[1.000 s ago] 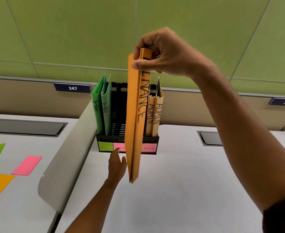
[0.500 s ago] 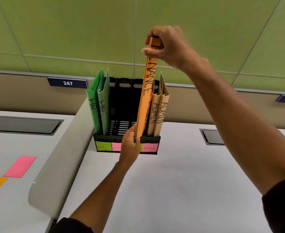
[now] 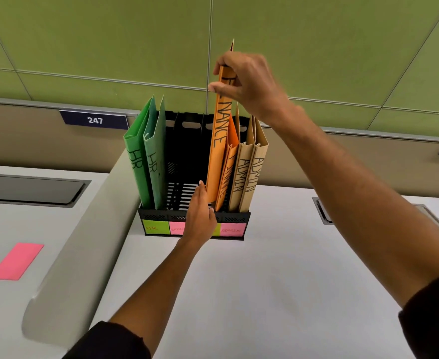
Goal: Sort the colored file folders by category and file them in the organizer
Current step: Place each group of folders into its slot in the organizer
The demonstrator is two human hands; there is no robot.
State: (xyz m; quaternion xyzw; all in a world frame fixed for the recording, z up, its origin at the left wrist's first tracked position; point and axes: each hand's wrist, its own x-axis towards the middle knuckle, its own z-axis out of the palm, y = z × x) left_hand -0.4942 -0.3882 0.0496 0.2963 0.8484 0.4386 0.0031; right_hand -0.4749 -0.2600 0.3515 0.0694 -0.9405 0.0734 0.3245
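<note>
Pinching the top of the orange FINANCE folder [image 3: 219, 141], the right hand [image 3: 247, 86] lowers it into the black organizer [image 3: 195, 218], just left of the filed FINANCE folder [image 3: 226, 174]. The left hand [image 3: 200, 216], fingers [image 3: 200, 193] straight, steadies its lower edge. If that edge catches a divider, the folder could buckle or drop into the wrong slot.
</note>
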